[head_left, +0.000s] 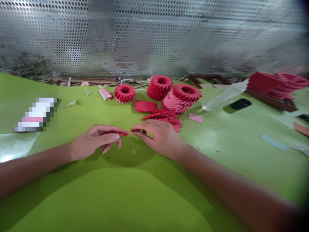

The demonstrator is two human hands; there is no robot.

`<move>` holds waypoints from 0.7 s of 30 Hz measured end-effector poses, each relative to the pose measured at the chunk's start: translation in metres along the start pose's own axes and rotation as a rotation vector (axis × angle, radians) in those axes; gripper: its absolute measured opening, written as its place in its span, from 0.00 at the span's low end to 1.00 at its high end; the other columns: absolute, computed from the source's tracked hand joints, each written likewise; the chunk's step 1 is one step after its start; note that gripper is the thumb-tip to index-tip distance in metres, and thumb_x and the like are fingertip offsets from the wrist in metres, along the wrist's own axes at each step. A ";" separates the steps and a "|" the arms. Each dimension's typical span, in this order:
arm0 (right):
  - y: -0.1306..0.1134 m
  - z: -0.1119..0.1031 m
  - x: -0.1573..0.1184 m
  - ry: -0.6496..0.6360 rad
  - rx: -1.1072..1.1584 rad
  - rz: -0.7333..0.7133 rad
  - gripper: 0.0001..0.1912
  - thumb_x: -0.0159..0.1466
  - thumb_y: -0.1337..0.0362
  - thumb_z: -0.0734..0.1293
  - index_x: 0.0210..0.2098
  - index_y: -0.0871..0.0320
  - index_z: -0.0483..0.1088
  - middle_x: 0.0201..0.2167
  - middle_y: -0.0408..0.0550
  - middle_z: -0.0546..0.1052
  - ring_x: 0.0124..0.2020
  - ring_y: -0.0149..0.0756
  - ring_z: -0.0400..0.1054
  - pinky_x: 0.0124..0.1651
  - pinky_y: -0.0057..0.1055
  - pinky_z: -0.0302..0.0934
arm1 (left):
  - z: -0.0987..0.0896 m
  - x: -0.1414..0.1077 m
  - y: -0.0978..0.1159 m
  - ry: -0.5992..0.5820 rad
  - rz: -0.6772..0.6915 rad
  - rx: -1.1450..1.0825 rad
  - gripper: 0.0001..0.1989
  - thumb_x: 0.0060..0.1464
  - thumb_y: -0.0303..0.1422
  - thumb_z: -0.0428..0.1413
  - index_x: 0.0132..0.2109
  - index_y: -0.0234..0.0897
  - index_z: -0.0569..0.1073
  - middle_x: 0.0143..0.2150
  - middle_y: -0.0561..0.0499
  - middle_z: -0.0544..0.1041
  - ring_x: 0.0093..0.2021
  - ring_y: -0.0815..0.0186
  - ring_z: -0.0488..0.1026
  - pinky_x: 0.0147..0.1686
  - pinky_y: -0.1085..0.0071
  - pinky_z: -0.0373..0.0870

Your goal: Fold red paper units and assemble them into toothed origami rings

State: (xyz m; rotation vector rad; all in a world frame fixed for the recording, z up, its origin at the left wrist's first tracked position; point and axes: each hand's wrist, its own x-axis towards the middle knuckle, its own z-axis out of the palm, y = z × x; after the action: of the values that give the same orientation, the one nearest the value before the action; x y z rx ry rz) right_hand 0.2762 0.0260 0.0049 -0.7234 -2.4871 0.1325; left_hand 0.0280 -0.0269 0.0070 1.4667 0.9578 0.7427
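Note:
My left hand (93, 141) pinches a small folded red paper piece (125, 134) between thumb and fingers, just above the green tabletop. Facing it, my right hand (159, 137) grips another red paper piece (135, 130), mostly covered by the fingers. The tips of the two pieces come close together; whether they touch I cannot tell. Right behind my right hand lies a loose heap of folded red paper pieces (166, 115). A flat red paper bundle (145, 106) rests beyond that heap.
Behind stand a small red paper ring (125, 93), a taller red one (159, 87) and a pink-and-red one (182, 97). Rightward are a clear plastic sleeve (224, 95), a black cylinder (240, 104) and a brown tray (277, 99) of red paper. A blurred-out item (36, 114) lies left.

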 end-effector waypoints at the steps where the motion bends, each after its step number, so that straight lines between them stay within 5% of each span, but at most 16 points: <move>1: 0.000 0.000 0.000 0.014 0.003 -0.004 0.12 0.71 0.61 0.63 0.44 0.57 0.78 0.34 0.46 0.83 0.33 0.34 0.75 0.36 0.29 0.66 | 0.000 0.001 0.000 -0.001 -0.008 0.008 0.16 0.62 0.40 0.57 0.52 0.36 0.78 0.34 0.48 0.79 0.23 0.74 0.66 0.19 0.79 0.63; 11: -0.002 -0.001 -0.001 0.014 -0.056 0.021 0.13 0.70 0.58 0.64 0.43 0.56 0.79 0.33 0.45 0.82 0.32 0.33 0.74 0.34 0.28 0.63 | 0.000 0.000 0.004 -0.020 -0.114 0.068 0.26 0.55 0.49 0.62 0.53 0.35 0.77 0.28 0.53 0.74 0.21 0.76 0.61 0.17 0.80 0.55; 21: -0.004 -0.001 0.000 0.010 -0.027 -0.064 0.14 0.71 0.59 0.62 0.40 0.57 0.79 0.33 0.45 0.82 0.33 0.33 0.74 0.34 0.29 0.63 | -0.002 0.003 -0.001 0.009 -0.035 0.004 0.16 0.60 0.40 0.58 0.49 0.33 0.78 0.32 0.49 0.78 0.23 0.75 0.66 0.20 0.79 0.64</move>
State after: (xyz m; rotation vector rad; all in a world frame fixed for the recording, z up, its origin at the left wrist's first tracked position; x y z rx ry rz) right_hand 0.2751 0.0223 0.0066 -0.6529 -2.5036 0.0718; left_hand 0.0273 -0.0232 0.0062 1.4477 0.9898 0.7234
